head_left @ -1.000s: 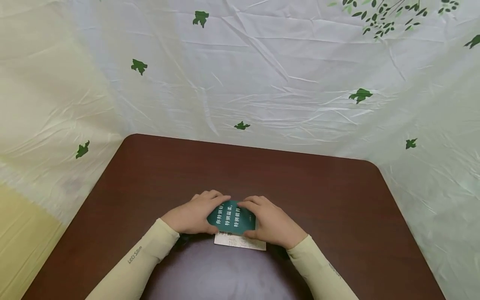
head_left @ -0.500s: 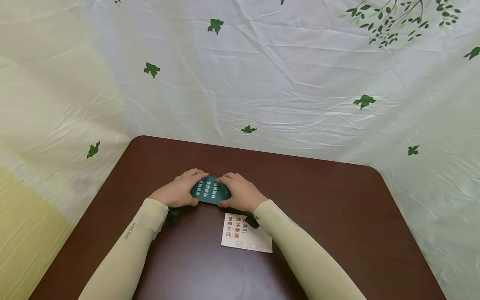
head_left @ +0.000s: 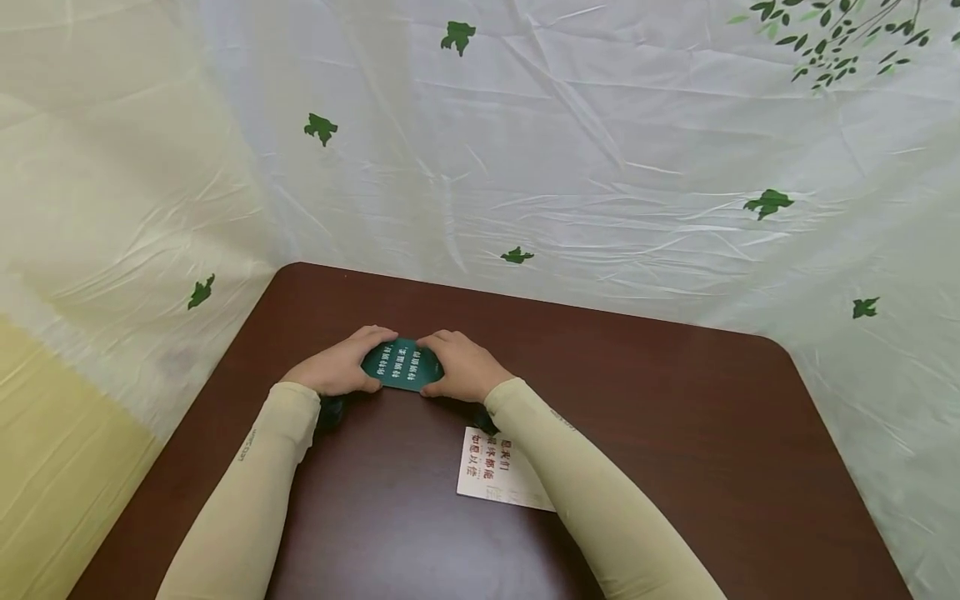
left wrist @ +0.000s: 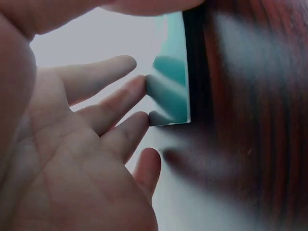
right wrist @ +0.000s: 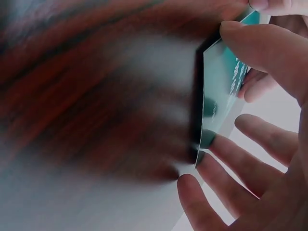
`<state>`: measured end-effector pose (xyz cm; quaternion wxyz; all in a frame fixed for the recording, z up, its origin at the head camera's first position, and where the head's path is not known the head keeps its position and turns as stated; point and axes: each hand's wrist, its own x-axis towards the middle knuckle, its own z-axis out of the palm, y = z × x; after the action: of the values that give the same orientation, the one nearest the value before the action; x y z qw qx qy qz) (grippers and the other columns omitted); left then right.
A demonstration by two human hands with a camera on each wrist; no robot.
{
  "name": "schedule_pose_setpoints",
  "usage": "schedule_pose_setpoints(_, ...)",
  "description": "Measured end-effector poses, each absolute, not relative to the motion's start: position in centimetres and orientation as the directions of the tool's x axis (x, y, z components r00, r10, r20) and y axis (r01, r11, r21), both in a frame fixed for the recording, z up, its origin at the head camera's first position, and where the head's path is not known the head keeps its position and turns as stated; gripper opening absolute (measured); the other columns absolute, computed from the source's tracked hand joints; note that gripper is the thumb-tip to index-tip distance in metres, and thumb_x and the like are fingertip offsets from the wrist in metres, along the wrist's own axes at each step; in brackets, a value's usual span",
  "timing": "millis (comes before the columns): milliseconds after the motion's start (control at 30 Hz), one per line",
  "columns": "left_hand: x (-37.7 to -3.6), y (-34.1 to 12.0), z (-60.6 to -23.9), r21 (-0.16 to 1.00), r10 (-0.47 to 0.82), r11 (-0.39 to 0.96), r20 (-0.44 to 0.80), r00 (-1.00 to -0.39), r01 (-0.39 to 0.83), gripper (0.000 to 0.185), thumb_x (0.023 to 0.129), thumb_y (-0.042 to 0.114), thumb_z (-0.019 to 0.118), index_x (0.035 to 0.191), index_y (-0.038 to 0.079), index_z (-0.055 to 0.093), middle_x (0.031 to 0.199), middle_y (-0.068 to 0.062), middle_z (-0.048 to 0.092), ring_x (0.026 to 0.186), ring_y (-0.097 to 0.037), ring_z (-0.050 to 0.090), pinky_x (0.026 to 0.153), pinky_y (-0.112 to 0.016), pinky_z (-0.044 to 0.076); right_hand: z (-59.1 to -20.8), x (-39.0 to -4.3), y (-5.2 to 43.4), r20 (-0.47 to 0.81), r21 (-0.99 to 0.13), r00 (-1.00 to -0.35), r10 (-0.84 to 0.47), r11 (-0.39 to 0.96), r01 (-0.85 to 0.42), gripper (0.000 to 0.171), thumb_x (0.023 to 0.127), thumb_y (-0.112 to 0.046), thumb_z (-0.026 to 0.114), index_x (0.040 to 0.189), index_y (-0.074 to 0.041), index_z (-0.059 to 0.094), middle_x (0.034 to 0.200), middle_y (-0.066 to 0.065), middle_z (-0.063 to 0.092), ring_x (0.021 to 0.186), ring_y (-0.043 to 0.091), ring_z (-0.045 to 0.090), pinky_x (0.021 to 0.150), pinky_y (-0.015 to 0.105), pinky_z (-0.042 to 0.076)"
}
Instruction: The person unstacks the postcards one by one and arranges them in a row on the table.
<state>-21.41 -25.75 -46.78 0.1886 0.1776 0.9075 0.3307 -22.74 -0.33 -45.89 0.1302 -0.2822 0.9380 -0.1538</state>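
A dark green card [head_left: 403, 367] with white printed characters lies flat at or just above the table, left of the middle. My left hand [head_left: 337, 364] holds its left side, thumb at the near edge and fingers at the far edge. From the other side my right hand [head_left: 467, 368] grips it the same way. In the left wrist view several fingertips touch the edge of the green card [left wrist: 171, 77] near a corner. The right wrist view has the thumb and fingertips at the card's edges. A white card [head_left: 487, 479] with red characters lies nearer, partly under my right forearm.
The dark brown table [head_left: 637, 400] has rounded far corners. A pale curtain [head_left: 600, 167] with green leaf prints hangs behind and along both sides, with a yellow part at the lower left.
Both hands have carried the green card forward and left, away from the white card. The white card, mostly covered before, now shows more and stays on the table. The head view has shifted slightly.
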Motion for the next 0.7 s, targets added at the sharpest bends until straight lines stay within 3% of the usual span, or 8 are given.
schedule_pose_setpoints(400,-21.0,-25.7,-46.4,0.658,0.423,0.734,-0.250,-0.871,0.168,0.085,0.096,0.011,0.075,0.170,0.013,0.034,0.179,-0.015,0.022,0.159,-0.041,0.034,0.126,-0.062,0.037,-45.8,-22.7,-0.2,-0.171,-0.329,-0.791,-0.587,0.791,-0.516,0.077,0.096,-0.045,0.081,0.160,-0.016,0.052,0.164,0.005,0.052,0.148,0.025,0.050,0.120,0.041,0.050)
schedule_pose_setpoints(700,-20.8,-24.9,-45.8,0.619,0.375,0.765,-0.204,-0.905,0.177,0.093,0.092,0.027,0.082,0.169,0.009,0.033,0.180,-0.017,0.022,0.168,-0.044,0.012,0.128,-0.069,0.032,-45.0,-21.7,2.9,-0.102,-0.451,-0.826,-0.554,0.766,-0.458,0.084,0.094,-0.051,0.080,0.163,-0.015,0.048,0.176,0.008,0.035,0.162,0.031,0.034,0.124,0.047,0.046)
